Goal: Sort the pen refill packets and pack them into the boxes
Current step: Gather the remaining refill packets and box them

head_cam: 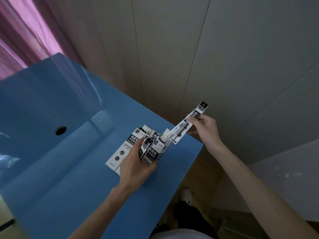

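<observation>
Nearest to me I see a dark trouser leg and a white shoe (186, 195) on the floor below the desk edge. Just beyond, my left hand (136, 167) rests over the white boxes (120, 153) on the blue desk (69, 178), its fingers curled round a black-and-white refill packet (144, 150) that stands tilted among the box tops. The boxes lie side by side near the desk's right edge, their open flaps pointing away from me. Further out, my right hand (205, 131) is off the desk edge, thumb and fingers pinching a long, narrow refill packet (189, 125) near its upper end; that packet slants down toward the open boxes, its lower tip just beside them. Farther left there is a round dark hole (60, 130) in the desk surface. Behind stand a panelled wall and a pink curtain (22, 35).
</observation>
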Motion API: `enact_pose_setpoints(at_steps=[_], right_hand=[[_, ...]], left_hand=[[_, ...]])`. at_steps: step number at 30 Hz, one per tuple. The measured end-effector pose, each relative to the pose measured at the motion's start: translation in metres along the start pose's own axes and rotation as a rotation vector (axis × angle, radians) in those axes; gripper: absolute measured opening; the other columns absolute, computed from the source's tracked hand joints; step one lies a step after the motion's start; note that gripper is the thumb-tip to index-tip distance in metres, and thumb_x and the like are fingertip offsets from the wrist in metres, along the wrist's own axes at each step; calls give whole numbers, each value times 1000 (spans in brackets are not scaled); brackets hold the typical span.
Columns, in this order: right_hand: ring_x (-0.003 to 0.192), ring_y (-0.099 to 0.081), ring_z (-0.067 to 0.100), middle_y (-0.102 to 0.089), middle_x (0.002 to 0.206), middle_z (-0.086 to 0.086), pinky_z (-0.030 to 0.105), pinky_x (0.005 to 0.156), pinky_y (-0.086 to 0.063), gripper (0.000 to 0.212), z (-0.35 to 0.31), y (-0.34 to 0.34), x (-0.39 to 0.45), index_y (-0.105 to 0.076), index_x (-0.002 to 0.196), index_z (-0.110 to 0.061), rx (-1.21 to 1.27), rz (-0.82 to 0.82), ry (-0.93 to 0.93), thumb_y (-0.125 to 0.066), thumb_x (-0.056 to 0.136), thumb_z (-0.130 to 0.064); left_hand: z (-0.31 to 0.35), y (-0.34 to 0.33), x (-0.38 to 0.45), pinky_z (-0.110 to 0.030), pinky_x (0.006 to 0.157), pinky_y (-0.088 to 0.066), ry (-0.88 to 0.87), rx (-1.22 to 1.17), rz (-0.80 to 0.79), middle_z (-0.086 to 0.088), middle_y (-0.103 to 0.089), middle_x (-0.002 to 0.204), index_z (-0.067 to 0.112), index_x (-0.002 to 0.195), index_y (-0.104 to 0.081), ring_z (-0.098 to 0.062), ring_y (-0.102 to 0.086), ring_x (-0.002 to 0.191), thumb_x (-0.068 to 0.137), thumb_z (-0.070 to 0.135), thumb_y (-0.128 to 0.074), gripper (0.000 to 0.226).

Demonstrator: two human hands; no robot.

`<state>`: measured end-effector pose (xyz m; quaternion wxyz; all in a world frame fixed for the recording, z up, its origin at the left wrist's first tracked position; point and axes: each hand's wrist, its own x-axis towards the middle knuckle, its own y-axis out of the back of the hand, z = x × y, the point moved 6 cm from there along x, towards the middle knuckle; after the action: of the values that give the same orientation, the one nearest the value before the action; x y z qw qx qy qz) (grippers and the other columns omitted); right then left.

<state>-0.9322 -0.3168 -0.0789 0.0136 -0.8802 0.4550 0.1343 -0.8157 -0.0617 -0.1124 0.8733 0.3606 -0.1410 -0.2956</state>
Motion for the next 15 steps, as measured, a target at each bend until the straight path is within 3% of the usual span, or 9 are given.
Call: enact_pose_setpoints(at_steps=[6,8,12,13,15], right_hand=[[88,-74,34,-79,99,2,47,69,-60,14,-50,-28,-4,-74,106,-12,-110,-172,197,-67,99,-21],[85,-73,29,-79,100,1,37,62,-59,14,-63,-37,-9,-75,107,-12,-140,-228,256,-66,99,-21],[66,-66,2,-79,92,-9,18,52,-48,11,-81,-42,-26,-75,106,-18,-173,-266,332,-65,100,-18],[63,-65,1,-79,88,-9,19,51,-48,11,-82,-43,-31,-75,104,-17,-186,-272,337,-65,100,-18],[66,-70,13,-79,86,-3,33,53,-53,11,-81,-44,-41,-76,100,-15,-244,-274,372,-67,99,-22]], left_hand=[[-10,10,-8,-38,96,-55,-20,-208,53,19,-64,130,32,138,-50,-6,-63,118,73,38,-90,77],[-6,11,-8,-41,94,-56,-59,-253,57,16,-66,127,30,136,-54,-9,-64,117,75,31,-89,70],[1,14,-11,-45,88,-55,-126,-287,108,8,-66,119,22,125,-64,-15,-66,112,77,21,-90,55],[1,15,-11,-45,89,-55,-135,-285,117,7,-65,119,21,124,-66,-16,-65,111,77,21,-90,53],[2,15,-12,-45,90,-55,-139,-292,129,6,-65,119,19,123,-67,-16,-65,112,77,20,-90,52]])
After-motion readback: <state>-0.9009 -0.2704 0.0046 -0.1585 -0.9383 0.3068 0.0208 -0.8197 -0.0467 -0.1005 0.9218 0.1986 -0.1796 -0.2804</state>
